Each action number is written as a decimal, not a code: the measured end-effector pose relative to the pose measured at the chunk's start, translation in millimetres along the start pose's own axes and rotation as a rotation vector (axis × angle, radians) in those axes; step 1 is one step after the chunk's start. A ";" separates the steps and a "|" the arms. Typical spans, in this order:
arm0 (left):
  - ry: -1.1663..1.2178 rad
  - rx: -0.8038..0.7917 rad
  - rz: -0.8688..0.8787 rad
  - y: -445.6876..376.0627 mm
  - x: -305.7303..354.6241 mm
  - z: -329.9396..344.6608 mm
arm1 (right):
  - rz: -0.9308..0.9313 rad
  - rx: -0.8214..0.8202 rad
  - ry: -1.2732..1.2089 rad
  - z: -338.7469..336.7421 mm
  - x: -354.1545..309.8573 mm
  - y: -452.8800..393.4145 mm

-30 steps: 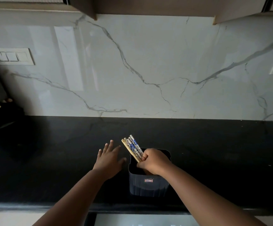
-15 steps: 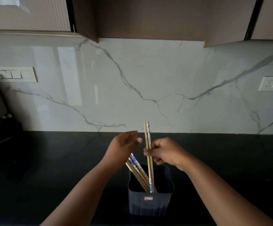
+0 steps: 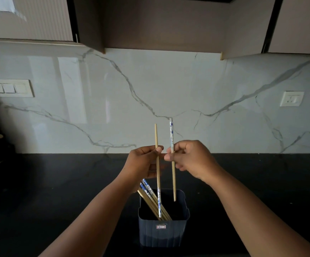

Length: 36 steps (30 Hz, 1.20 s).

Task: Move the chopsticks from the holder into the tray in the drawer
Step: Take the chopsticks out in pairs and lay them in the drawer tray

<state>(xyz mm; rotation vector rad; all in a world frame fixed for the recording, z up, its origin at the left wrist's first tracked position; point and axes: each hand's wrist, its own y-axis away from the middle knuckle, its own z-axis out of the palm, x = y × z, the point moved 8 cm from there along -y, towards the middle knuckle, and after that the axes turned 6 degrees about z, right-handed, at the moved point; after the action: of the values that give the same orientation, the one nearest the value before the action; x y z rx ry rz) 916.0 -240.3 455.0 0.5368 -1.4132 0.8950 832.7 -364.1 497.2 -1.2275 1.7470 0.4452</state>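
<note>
Black surface [image 3: 57, 191] is carrying holder [image 3: 162, 232], more sticks leaning inside. Left hand [image 3: 143, 164] is pinching one chopstick [image 3: 157, 175], blue end down; right hand [image 3: 191, 158] is pinching another [image 3: 172, 164], blue end up. Advisable: flip one, align tips, then carry. Drawer not in view.

I'm looking at a home kitchen: a black counter [image 3: 39, 182] runs under a veined marble backsplash [image 3: 150, 93], with cabinets [image 3: 150, 21] at twelve o'clock, a switch panel [image 3: 7, 88] at nine, a socket [image 3: 291, 98] at three, and a chopstick holder [image 3: 163, 232] at six.
</note>
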 end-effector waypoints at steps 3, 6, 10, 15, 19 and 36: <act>0.049 0.012 -0.063 -1.9 -3.8 -7.1 | -0.460 0.191 0.264 -21.2 -44.8 25.3; 0.150 -0.044 -0.134 -1.7 -9.1 -3.4 | -0.972 0.249 0.555 -4.0 -66.6 69.4; 0.275 -0.089 -0.211 0.4 -12.8 1.3 | -1.092 0.069 0.712 28.7 -37.0 83.0; 0.276 -0.163 -0.235 3.2 -17.5 4.6 | -1.089 0.002 0.668 32.3 -20.3 82.9; 0.259 -0.166 -0.241 4.0 -18.8 6.6 | -1.045 -0.058 0.605 34.6 -17.3 81.6; 0.159 -0.040 -0.122 -1.9 -19.8 -5.5 | 0.095 -0.104 -0.298 32.9 48.0 32.2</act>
<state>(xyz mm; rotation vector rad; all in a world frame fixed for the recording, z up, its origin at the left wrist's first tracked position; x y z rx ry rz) 922.3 -241.3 435.4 0.5050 -1.2386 0.7922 816.6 -352.4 433.8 -1.0900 1.5451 0.7440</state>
